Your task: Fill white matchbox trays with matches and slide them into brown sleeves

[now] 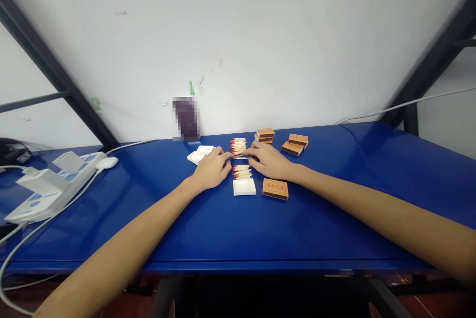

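My left hand (213, 168) rests on the blue table with its index fingertip at the red heads of some matches (238, 146). From the other side my right hand (270, 160) reaches the plain ends of the same matches. On both hands the fingers are stretched out and apart, with no match clearly gripped. A second bunch of matches (242, 172) lies nearer me, red heads to the left. Just below it sits a white matchbox tray (244, 187). An orange matchbox sleeve (275, 188) lies to its right. Partly behind my left hand are more white trays (204, 150).
Stacked matchboxes (265, 132) stand behind my right hand, with more matchboxes (295, 143) further right. A white power strip (55, 186) with plugs and cables fills the left side. A blurred dark object (188, 119) leans on the wall. The table's front edge (238, 264) runs below.
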Demonstrator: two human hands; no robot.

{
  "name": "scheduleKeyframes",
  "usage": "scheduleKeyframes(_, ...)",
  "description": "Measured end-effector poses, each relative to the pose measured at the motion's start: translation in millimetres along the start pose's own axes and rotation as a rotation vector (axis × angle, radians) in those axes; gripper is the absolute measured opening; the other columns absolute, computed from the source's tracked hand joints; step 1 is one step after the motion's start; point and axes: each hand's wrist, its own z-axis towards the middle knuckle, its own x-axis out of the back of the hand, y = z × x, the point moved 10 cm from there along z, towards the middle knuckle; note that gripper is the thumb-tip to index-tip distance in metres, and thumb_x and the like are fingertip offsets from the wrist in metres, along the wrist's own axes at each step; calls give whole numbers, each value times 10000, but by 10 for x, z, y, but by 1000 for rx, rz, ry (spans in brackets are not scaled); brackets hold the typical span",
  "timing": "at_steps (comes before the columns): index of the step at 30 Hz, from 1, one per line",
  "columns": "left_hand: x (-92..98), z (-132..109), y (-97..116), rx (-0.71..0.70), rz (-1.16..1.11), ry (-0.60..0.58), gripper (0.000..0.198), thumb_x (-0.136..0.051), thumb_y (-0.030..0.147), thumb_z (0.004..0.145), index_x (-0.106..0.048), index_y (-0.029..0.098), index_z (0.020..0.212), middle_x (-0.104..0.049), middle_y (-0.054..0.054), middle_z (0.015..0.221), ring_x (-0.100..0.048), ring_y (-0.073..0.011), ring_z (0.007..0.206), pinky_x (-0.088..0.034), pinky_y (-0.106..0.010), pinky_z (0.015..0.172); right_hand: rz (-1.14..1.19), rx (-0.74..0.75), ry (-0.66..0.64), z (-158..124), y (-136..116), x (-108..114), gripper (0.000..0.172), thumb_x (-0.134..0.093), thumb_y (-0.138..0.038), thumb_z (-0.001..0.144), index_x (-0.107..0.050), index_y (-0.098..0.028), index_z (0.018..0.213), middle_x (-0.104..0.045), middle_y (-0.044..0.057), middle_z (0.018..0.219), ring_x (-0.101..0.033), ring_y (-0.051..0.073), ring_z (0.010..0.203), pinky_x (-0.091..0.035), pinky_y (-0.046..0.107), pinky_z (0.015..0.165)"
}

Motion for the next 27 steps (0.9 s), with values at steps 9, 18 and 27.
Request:
scheduleKeyframes(9, 14, -3, 26, 3, 11, -8, 405, -382, 262, 965, -547, 227, 1334, -526, -72, 1036, -573, -218, 939, -482, -387, 896, 28, 59, -2, -3, -46, -4, 388, -424, -179, 948, -666, -209, 1251, -545, 65, 881, -529, 203, 806, -391, 315, 710)
scheduleKeyframes(18, 5, -2, 24, 2, 12, -18, 396, -387, 256, 960, -581, 231, 1304, -526, -70, 1032, -572, -213, 919, -483, -379, 890, 7, 19, -22, -8, -15, -12, 391, -429, -197, 958, -652, -234, 1277, -531, 59, 871, -525, 207, 814, -356, 304, 688)
scheduleKeyframes(27, 13, -1, 19, 11, 14, -6, 433, -373, 262, 964, -527, 202, 1364, -540, -80, 1040, -577, -225, 943, -481, -387, 894, 40, 19, -27, -5, -31, -8, 399, -443, -218, 958, -630, -234, 1310, -529, 55, 877, -535, 204, 813, -379, 306, 703)
